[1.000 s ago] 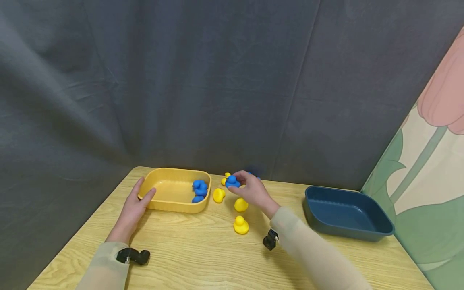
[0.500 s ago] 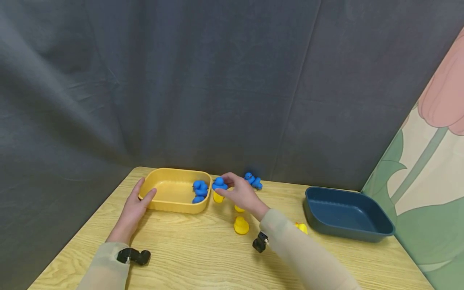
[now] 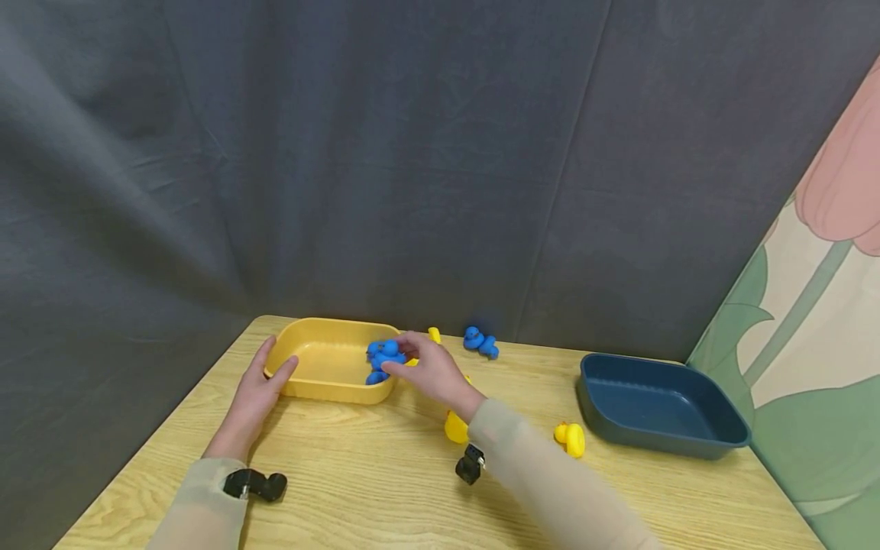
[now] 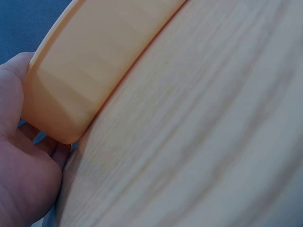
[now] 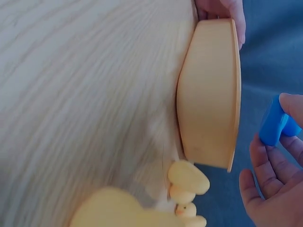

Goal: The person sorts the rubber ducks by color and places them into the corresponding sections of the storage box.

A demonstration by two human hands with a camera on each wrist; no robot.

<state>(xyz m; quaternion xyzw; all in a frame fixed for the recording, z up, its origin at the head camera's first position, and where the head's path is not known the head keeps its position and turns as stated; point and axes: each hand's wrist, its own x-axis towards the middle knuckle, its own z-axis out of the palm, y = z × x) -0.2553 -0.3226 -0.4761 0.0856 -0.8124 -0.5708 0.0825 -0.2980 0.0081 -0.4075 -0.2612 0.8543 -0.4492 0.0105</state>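
In the head view my right hand (image 3: 438,374) pinches a blue rubber duck (image 3: 390,348) over the right end of a yellow tub (image 3: 326,392). The right wrist view shows this blue duck (image 5: 271,124) between thumb and fingertips, above the level of the tub's rim. Several other blue ducks (image 3: 375,378) lie inside that end, partly covered by the held one. At the opposite end my left hand (image 3: 251,388) grips the tub, thumb at the near side and fingers along the outer wall. In the left wrist view, the tub's wall (image 4: 85,71) stands against the palm side of the hand.
Two blue ducks (image 3: 473,338) sit together at the table's back edge. Yellow ducks (image 3: 457,428) lie under and around my right forearm, and another yellow duck (image 3: 571,439) is farther right. A dark blue tub (image 3: 660,437) stands at the right. A grey curtain (image 3: 412,168) hangs behind.
My right hand has carried the blue duck leftward from among the yellow ducks to over the yellow tub. The left hand and the tub have stayed in place.
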